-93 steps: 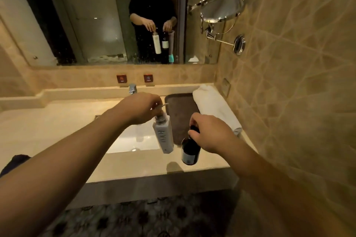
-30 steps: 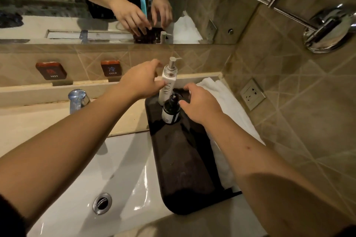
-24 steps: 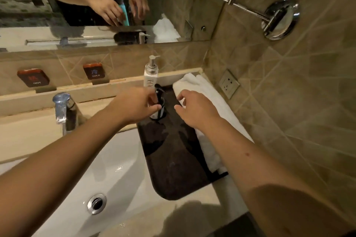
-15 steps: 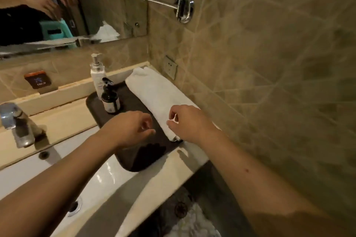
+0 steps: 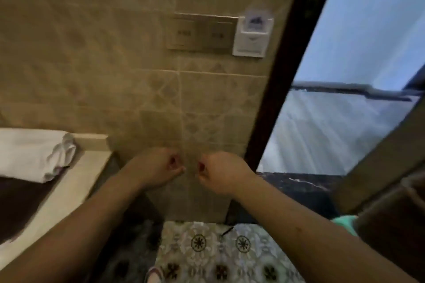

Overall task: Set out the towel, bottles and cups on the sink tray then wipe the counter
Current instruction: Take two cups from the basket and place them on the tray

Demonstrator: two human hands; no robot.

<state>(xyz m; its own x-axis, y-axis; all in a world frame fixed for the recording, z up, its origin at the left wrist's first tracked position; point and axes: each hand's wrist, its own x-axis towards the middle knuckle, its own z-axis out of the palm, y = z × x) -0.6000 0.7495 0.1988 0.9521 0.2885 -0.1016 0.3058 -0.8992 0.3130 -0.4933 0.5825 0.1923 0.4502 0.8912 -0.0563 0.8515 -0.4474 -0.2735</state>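
Note:
The rolled white towel (image 5: 30, 154) lies at the left edge, along the dark tray (image 5: 18, 204) on the beige counter (image 5: 69, 193). The two bottles are out of view. My left hand (image 5: 156, 170) and my right hand (image 5: 220, 172) hang in the air in front of the tiled wall, to the right of the counter's end. Both have their fingers curled in loosely, and nothing shows in either.
A tiled wall (image 5: 138, 76) faces me with a switch panel (image 5: 200, 32) and a white card holder (image 5: 251, 37). A dark door frame (image 5: 278, 87) and glass panel (image 5: 345, 76) stand at right. Patterned floor (image 5: 218, 250) lies below; something teal (image 5: 347, 223) shows at lower right.
The view has swung right, away from the sink. Both hands let go of the bottles on the tray and have drawn back off the counter. The bottles have left the view.

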